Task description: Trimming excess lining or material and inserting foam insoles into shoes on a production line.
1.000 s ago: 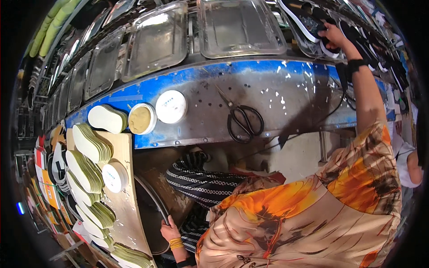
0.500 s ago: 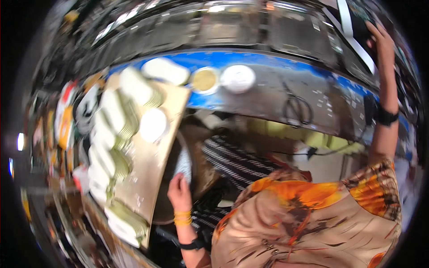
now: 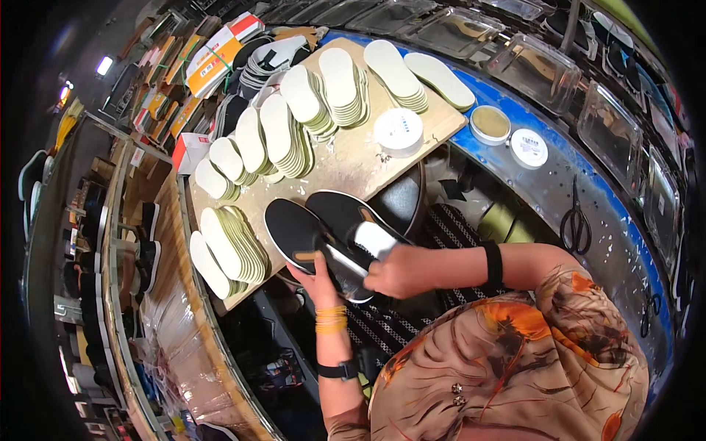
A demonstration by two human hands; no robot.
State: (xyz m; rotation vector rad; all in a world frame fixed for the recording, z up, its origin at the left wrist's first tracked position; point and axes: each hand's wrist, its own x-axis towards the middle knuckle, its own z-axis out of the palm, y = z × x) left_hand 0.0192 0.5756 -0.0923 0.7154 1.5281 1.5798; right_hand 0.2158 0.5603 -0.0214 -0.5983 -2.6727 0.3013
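A pair of black slip-on shoes with white sole edges lies side by side over the near edge of the wooden board, the left shoe [image 3: 290, 220] partly over the right shoe [image 3: 340, 209]. My left hand [image 3: 318, 285] is closed round the side of the left shoe, thumb on top beside a small tan patch. At the heel end, my right hand [image 3: 396, 272] is closed with its fingers against the shoes; its exact hold is partly hidden. White shows inside the right shoe's opening. Several stacks of white insoles [image 3: 283, 136] stand on the wooden board [image 3: 346, 170].
A round white tub [image 3: 398, 133] stands on the board. Right of it are an open tub of tan paste [image 3: 490, 123] and a white lid [image 3: 529, 148] on a blue-edged metal table. Black scissors [image 3: 576, 224] lie there. Clear shoe boxes [image 3: 533, 66] line the back; shelves of shoes [image 3: 149, 257] stand left.
My right hand has come back from the far right and now meets the left hand. The black shoes are now in my hands. The view has turned left.
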